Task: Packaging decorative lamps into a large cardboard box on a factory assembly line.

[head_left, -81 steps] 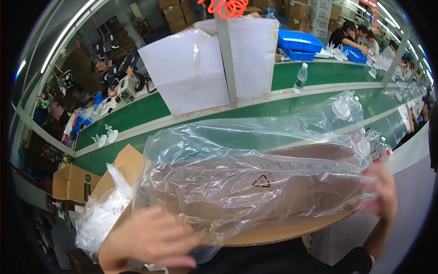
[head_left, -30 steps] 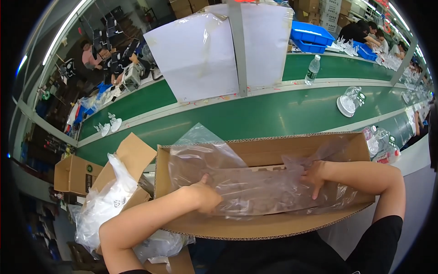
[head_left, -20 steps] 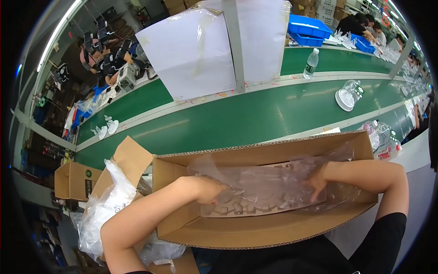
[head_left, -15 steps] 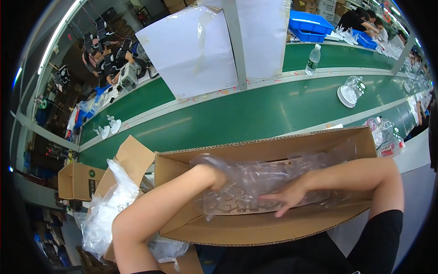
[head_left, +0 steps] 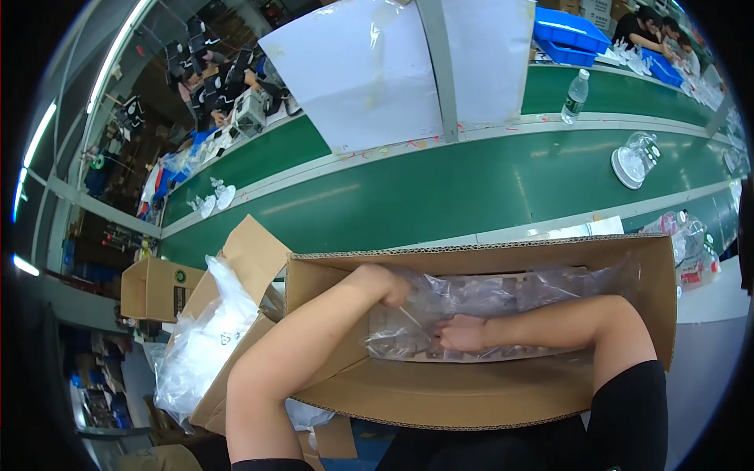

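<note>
Crinkled clear plastic film lies inside the long brown corrugated cardboard box, toward its back wall, with both hands on or close against it. Left hand: at the film's left part, fingers curled and mostly turned away; we cannot tell whether it pinches the film. Right hand: just beside the left, knuckles bent, fingertips down in the folds; we cannot tell how firmly it grasps. Under the film we make out a flat tan insert with cutouts. Box walls smooth, fluting visible along the rim.

Left of the box: a second open brown cardboard box, flap raised, and against it a crumpled whitish plastic bag bearing a black triangular arrow mark. Beyond, a small brown carton with a round green emblem and a dark printed panel, too small for us to read.

Across the smooth green belt we note a clear plastic vessel with a white disc base and a green-labelled clear bottle. Behind stand white panels and stacked blue plastic bins.
</note>
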`<state>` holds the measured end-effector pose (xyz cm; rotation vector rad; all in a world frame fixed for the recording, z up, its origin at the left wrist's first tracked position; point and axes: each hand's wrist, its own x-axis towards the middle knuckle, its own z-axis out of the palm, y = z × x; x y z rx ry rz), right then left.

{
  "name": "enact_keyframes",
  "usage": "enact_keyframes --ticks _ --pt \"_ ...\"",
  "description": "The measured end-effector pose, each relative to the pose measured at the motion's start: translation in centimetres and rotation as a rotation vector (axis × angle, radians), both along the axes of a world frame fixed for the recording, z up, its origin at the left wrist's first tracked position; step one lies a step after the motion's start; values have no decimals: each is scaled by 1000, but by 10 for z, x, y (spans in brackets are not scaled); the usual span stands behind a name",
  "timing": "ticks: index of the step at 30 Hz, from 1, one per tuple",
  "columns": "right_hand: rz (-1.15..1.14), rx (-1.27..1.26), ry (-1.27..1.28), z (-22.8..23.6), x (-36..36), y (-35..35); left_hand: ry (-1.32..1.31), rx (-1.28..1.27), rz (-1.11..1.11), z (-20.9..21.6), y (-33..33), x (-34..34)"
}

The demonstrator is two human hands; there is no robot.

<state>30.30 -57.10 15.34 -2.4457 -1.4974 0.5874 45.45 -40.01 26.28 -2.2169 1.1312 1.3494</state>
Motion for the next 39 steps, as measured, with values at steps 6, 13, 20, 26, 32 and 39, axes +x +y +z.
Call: enact_keyframes --ticks 6,13,20,26,32,39 --pt "176 397 576 -30 8 18 42 40 -40 -23 -8 -3" --pt "-444 512 1806 9 37 -16 206 -31 148 -67 -15 -7" --pt "238 12 695 -20 18 3 147 42 -100 -113 6 2" --pt "36 29 311 46 26 73 91 190 -27 -95 -11 -2" --pt "-286 300 260 -38 8 145 98 283 34 -45 -37 -8" --pt "-336 270 371 -29 1 142 20 184 46 -47 -11 -15"
